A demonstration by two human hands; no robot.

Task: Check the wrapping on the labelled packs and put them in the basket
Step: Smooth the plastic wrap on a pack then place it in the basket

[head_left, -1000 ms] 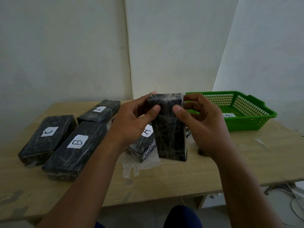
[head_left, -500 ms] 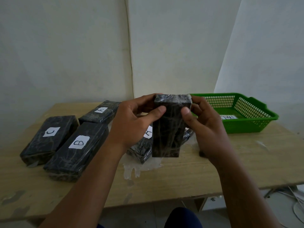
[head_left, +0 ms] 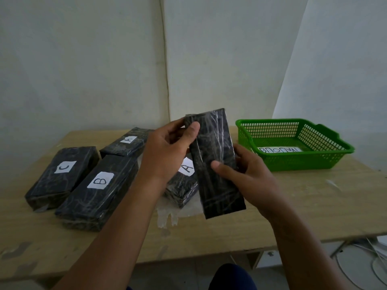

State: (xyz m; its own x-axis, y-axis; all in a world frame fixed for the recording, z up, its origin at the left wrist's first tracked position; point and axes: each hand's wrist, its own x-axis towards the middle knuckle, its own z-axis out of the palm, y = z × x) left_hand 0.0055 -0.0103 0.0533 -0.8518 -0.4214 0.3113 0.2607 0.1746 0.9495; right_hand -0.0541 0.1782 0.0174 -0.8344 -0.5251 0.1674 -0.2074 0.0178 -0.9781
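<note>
Black pack [head_left: 215, 164] between left hand [head_left: 167, 151] and right hand [head_left: 245, 176]

Five black film-wrapped rectangular packs [head_left: 215, 162] — four lie on the wooden table [head_left: 293, 206], one is held above it; one green plastic mesh basket [head_left: 293, 162] — near its right edge.
</note>
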